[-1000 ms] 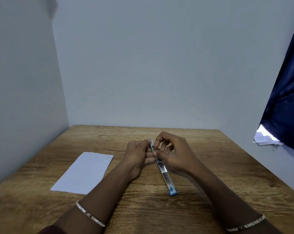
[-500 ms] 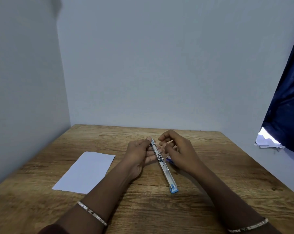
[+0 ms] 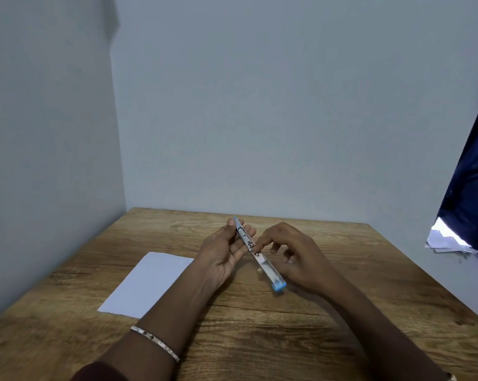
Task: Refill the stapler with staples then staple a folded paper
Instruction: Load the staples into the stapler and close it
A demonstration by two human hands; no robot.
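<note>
A slim metal stapler (image 3: 262, 261) with light-blue ends lies swung open in a long line above the wooden table (image 3: 259, 339). My left hand (image 3: 226, 251) grips its far half between thumb and fingers. My right hand (image 3: 295, 254) sits beside the near half, its index fingertip touching the metal channel at the hinge; I cannot tell whether it holds staples. A white sheet of paper (image 3: 149, 284) lies flat on the table to the left of my left forearm.
Grey walls close the table in at the back and on the left. At the right hang a dark blue curtain (image 3: 471, 166) and some crumpled white paper (image 3: 446, 240), off the table's edge.
My left hand has turned palm up and lifted the stapler's far end. My right hand has lowered from that far tip to the stapler's middle, its fingers looser.
</note>
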